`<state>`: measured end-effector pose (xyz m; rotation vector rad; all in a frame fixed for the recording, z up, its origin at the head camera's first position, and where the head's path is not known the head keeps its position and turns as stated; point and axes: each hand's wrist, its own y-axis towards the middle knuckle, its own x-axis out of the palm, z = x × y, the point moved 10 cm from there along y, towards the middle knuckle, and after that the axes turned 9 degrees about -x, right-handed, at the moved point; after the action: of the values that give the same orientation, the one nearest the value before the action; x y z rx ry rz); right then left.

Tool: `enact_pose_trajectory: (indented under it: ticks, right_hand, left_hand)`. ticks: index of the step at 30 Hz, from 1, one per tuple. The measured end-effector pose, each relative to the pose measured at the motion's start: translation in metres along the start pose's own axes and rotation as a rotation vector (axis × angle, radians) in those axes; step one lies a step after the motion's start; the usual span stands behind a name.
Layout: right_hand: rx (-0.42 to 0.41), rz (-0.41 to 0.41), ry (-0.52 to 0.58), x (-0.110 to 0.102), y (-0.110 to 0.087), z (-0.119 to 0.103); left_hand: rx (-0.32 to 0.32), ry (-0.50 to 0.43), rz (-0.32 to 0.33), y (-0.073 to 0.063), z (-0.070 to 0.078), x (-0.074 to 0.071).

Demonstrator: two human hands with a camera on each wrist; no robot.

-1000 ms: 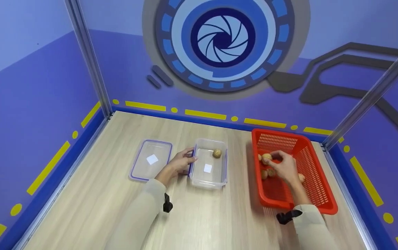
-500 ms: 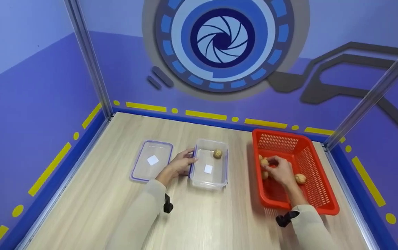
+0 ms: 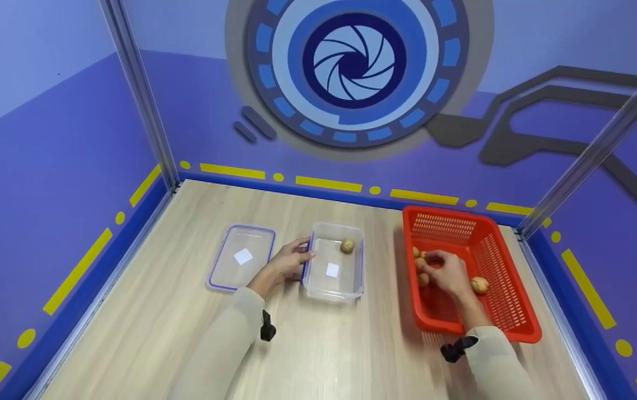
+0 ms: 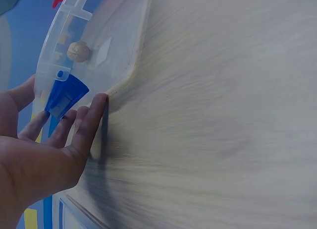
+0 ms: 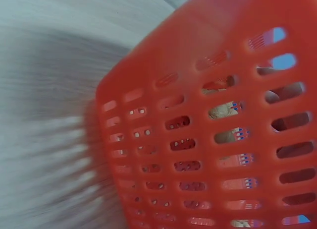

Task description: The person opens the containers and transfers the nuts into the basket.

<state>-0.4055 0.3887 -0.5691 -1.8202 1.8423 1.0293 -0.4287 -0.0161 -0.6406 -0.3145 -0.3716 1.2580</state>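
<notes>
My left hand [image 3: 287, 260] grips the left side of a clear plastic food container [image 3: 332, 289], thumb at its rim. In the left wrist view, the fingers lie about the container's blue latch [image 4: 67, 96]. One walnut [image 3: 347, 246] sits inside near the far right corner. My right hand [image 3: 449, 273] reaches into a red plastic basket [image 3: 504, 261], fingertips pinching a walnut [image 3: 420, 264] by the left wall. Other walnuts lie close to those fingertips, partly hidden. Another walnut [image 3: 480, 285] rests toward the basket's right side. The right wrist view shows mostly the basket's slotted wall [image 5: 198, 140].
A clear lid [image 3: 229, 266] with a purple-blue edge and a white square lies left of the container. The wooden table [image 3: 318, 350] is bounded by blue-purple panels [image 3: 212, 122] and metal posts [image 3: 140, 94].
My right hand has lowered its walnut down and left toward the basket's left wall, beside the other walnuts. The walnut at the right now shows more fully. My left hand stays put.
</notes>
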Motion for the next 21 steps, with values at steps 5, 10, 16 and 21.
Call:
enact_pose_trajectory:
  ticks: [5, 10, 16, 21]
  right_hand:
    - [0.015, 0.042, 0.036, -0.006, 0.0, -0.007]
    - [-0.046, 0.111, 0.078, -0.011, 0.003, -0.029]
    - [-0.219, 0.113, 0.043, -0.004, 0.013, -0.084]
    - [-0.356, 0.03, 0.012, 0.02, 0.023, -0.133]
  left_hand:
    - [0.011, -0.024, -0.037, -0.001, 0.002, 0.003]
    - [0.008, -0.017, -0.023, 0.0, 0.002, 0.002]
    - [0.0, -0.005, -0.014, -0.001, 0.001, 0.001]
    - [-0.008, -0.018, -0.014, 0.0, -0.001, 0.001]
